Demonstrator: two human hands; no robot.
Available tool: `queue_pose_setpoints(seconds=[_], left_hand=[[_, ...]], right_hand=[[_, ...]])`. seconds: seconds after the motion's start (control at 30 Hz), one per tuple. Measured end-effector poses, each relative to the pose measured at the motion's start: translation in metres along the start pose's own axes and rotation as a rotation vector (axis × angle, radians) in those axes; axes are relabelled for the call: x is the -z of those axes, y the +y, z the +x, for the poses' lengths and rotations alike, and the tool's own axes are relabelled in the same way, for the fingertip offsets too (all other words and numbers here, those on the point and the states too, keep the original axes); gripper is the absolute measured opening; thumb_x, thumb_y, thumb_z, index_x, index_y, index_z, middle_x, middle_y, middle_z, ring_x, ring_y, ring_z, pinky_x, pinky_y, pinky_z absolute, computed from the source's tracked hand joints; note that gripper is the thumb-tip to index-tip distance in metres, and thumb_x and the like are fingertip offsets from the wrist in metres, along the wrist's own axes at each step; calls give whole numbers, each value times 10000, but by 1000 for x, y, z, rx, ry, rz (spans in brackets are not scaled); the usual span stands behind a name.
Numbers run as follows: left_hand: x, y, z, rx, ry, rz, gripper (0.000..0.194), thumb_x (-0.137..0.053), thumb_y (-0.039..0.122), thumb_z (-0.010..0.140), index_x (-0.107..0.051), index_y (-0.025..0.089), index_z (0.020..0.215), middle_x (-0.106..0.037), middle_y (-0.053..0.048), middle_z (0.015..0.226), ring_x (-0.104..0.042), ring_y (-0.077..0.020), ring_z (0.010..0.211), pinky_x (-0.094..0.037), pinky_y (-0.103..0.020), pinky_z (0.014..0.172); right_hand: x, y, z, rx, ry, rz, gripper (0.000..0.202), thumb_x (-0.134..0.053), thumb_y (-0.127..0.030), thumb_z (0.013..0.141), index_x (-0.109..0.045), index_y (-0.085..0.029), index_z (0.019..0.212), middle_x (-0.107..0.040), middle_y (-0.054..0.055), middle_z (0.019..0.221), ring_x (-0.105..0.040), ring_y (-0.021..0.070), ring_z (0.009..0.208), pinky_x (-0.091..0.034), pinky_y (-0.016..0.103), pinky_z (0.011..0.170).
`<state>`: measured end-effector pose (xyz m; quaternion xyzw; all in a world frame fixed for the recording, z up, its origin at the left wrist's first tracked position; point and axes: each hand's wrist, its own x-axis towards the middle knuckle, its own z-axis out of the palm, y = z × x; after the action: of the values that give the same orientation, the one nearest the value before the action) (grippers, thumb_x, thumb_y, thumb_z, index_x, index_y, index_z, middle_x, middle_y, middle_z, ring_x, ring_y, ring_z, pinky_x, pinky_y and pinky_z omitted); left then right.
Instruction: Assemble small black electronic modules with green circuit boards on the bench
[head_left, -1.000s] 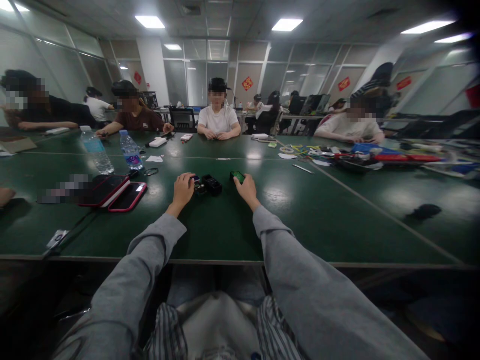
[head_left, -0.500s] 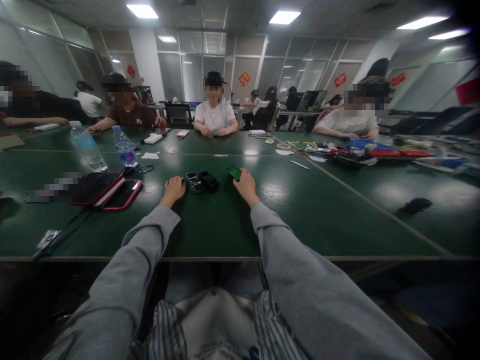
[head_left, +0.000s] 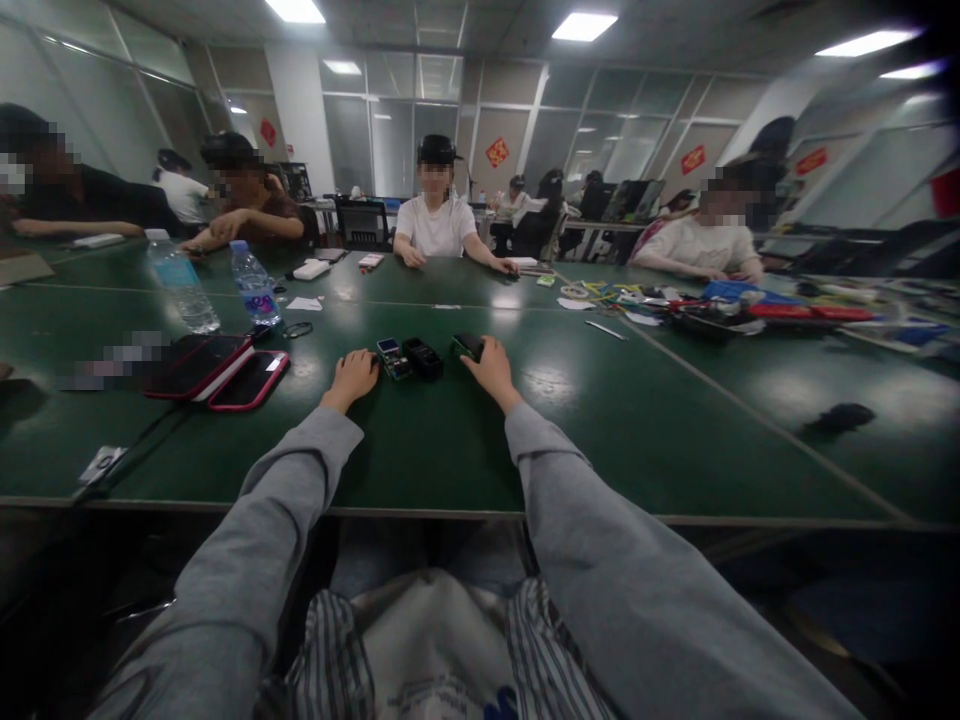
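Note:
My right hand point(head_left: 493, 372) grips the near right side of a small dark flat case piece point(head_left: 466, 346), low over the green table. My thumb lies along its near edge, and the other fingers are partly hidden behind it. Left of that piece sits a black device housing point(head_left: 423, 358). Beside the housing lies a small circuit board point(head_left: 394, 358) with a little screen at its far end. My left hand point(head_left: 355, 378) rests on the table just left of the board, fingers forward and lightly bent, with nothing visible in them.
Two red-edged phone-like devices point(head_left: 249, 380) lie to the left, with two water bottles point(head_left: 255, 287) behind them. Farther right are a thin pen-like tool point(head_left: 607, 330), cables and tools point(head_left: 757, 306), and a dark lump point(head_left: 846, 416). Several people sit around the table point(head_left: 442, 470).
The case piece in my right hand has tipped lower, so its greenish face shows less. My left hand stays beside the board. Across the table, a person has stretched an arm out sideways.

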<state>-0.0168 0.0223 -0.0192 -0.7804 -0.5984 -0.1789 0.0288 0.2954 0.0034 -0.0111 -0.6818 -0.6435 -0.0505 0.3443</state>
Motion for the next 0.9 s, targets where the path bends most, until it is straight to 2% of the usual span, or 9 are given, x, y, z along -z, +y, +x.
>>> queue_pose_setpoints(seconds=[0.1,0.23,0.43,0.6,0.7,0.8,0.9], left_hand=[[0,0,0,-4,-4,-8,404,-363,318,941,-537,164,1272,-514,-145,1402,-432,-301,1318,-363,-504,1067],[0,-1,1,3,-13,-18,406,-366,318,939,-538,166,1274,-517,-143,1402,-431,-302,1318,-360,-508,1068],[0,0,0,6,-6,-14,407,-367,321,940,-542,176,1277,-510,-137,1411,-429,-301,1317,-353,-514,1072],[0,0,0,11,-10,-20,400,-375,313,938,-545,178,1274,-505,-135,1416,-418,-295,1330,-351,-502,1075],[0,1,0,7,-7,-15,397,-374,310,938,-544,175,1270,-515,-134,1405,-429,-293,1319,-353,-497,1072],[1,1,1,8,-8,-14,400,-369,311,939,-541,169,1271,-520,-133,1397,-435,-293,1311,-357,-495,1069],[1,1,0,10,-17,-12,400,-370,313,938,-538,169,1272,-519,-131,1397,-435,-290,1309,-358,-491,1069]], right_hand=[[-3,5,3,-104,13,80,604,-676,-456,799,-498,-78,1234,-567,204,1188,-552,302,1101,-452,410,919],[3,7,4,-144,-8,104,486,-671,-409,800,-542,-123,1172,-617,150,1117,-593,280,1030,-475,382,871],[21,9,2,-55,155,-130,413,-616,-169,812,-491,-115,1202,-575,162,1188,-522,309,1123,-433,441,922],[23,3,-3,96,133,-243,442,-579,-75,798,-470,-110,1226,-535,173,1242,-432,323,1222,-388,462,975],[20,-5,-6,192,78,-233,486,-604,-111,804,-450,-110,1264,-500,177,1292,-403,321,1250,-378,460,990],[17,-10,-7,277,30,-176,407,-591,-206,858,-480,-141,1244,-516,153,1275,-432,295,1223,-380,449,994],[15,-9,-6,236,45,-152,376,-547,-268,898,-492,-143,1249,-523,157,1255,-454,302,1194,-406,442,965]])
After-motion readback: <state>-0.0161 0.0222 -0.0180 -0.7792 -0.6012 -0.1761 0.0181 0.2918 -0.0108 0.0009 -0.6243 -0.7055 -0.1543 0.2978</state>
